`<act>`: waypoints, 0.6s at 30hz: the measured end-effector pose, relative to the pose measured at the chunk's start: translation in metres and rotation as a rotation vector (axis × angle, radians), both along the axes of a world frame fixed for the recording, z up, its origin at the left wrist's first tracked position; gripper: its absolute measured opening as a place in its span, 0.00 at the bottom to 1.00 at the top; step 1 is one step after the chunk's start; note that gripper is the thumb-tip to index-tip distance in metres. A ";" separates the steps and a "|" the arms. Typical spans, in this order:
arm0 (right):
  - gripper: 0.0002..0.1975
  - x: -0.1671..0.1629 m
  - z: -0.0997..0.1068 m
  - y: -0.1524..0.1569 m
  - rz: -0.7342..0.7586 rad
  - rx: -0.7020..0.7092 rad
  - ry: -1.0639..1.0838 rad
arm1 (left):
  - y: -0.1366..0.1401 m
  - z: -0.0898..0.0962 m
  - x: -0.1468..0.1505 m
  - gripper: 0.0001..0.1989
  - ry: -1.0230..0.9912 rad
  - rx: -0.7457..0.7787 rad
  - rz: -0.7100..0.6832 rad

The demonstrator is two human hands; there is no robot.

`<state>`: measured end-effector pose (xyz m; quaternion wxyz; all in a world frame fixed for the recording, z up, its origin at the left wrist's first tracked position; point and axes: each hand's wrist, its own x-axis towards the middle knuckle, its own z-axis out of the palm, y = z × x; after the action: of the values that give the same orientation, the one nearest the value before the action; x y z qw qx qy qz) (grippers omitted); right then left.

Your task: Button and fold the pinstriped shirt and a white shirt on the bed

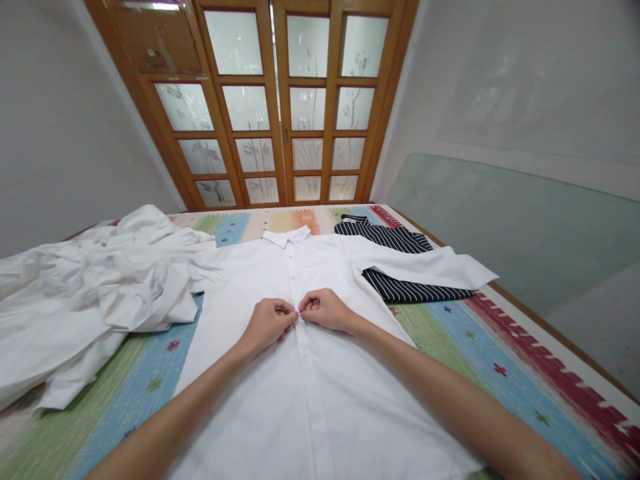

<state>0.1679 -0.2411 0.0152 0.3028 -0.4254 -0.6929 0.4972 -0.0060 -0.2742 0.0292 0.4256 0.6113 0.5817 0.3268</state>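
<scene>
A white button-up shirt [260, 400] lies spread face up, its collar [287, 237] at the far end and one sleeve [425, 263] stretched out to the right. Both hands meet at the front placket, about halfway down. My left hand [270, 321] is closed, thumb and fingers pinching the placket from the left. From the right, my right hand [324, 310] pinches the same spot, its fingertips almost touching the left ones. The button between the fingertips is mostly hidden. Above the hands, small buttons [293, 268] run up the placket toward the collar.
Crumpled white garments [100, 287] are heaped on the left. A black-and-white striped garment [415, 287] lies partly under the right sleeve. Beneath everything is a colourful striped cover [450, 347]. A greenish headboard-like panel [500, 220] stands along the right; wooden glazed doors [280, 120] are at the back.
</scene>
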 end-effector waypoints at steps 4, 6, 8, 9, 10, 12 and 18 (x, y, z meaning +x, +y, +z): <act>0.04 0.000 -0.002 0.000 0.009 -0.004 0.012 | 0.001 -0.004 -0.001 0.06 -0.014 0.006 0.001; 0.03 0.001 -0.003 0.000 0.010 -0.005 0.020 | 0.001 -0.005 -0.001 0.06 -0.020 0.003 0.008; 0.03 0.001 -0.004 0.000 0.009 -0.002 0.023 | 0.001 -0.005 0.000 0.05 -0.027 0.002 0.016; 0.03 0.000 -0.004 0.000 0.010 -0.002 0.024 | 0.001 -0.004 0.000 0.05 -0.032 0.001 0.019; 0.03 0.000 -0.004 0.000 0.009 -0.003 0.026 | 0.000 -0.004 0.001 0.05 -0.035 0.002 0.022; 0.03 0.000 -0.003 -0.001 0.004 -0.004 0.030 | 0.000 -0.003 0.001 0.06 -0.036 0.004 0.023; 0.03 0.000 -0.001 -0.002 -0.018 -0.013 0.019 | 0.000 -0.002 -0.002 0.06 -0.012 0.012 -0.011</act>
<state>0.1676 -0.2433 0.0143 0.3109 -0.4289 -0.6831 0.5028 -0.0080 -0.2741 0.0271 0.4273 0.6152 0.5735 0.3318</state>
